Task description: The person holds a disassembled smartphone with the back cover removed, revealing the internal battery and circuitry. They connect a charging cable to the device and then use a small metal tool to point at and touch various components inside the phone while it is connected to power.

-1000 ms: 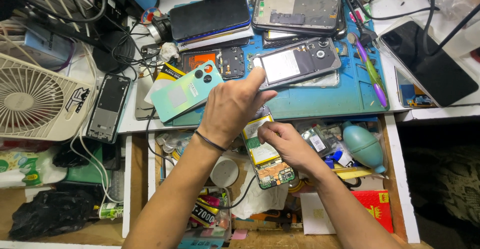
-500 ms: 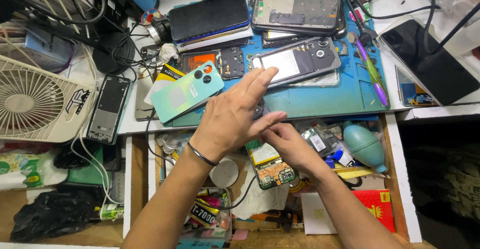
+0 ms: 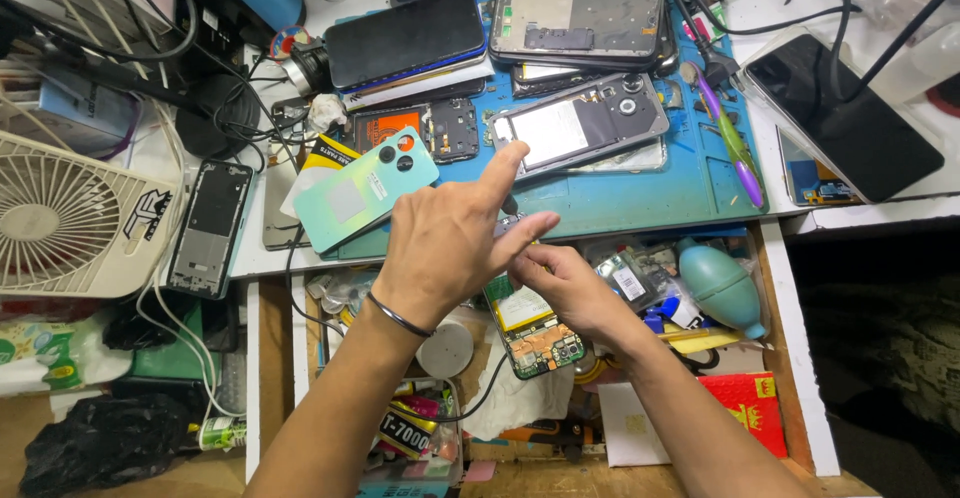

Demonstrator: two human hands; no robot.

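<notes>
My left hand (image 3: pixel 440 248) hovers over the front edge of the blue work mat (image 3: pixel 640 198), index finger stretched out and fingers apart, a dark band on its wrist. My right hand (image 3: pixel 570 283) is just below it, fingertips pinched together against the tip of my left thumb; whether anything small sits between them is too fine to see. Under both hands, in the open drawer (image 3: pixel 775 358), lies an opened phone (image 3: pixel 535 333) with its circuit board and battery showing. A mint-green phone back (image 3: pixel 365 190) lies left of my left hand.
On the mat lie a phone with its back removed (image 3: pixel 580 128), stacked phones behind it and a purple tool (image 3: pixel 735 148). A white fan (image 3: pixel 60 218) and phone frame (image 3: pixel 205 223) are left. A teal air blower (image 3: pixel 720 283) and red box (image 3: pixel 745 408) sit in the drawer.
My left hand has lifted off the opened phone and spread its fingers, index now pointing up. My right hand's fingertips came up to meet my left thumb.
</notes>
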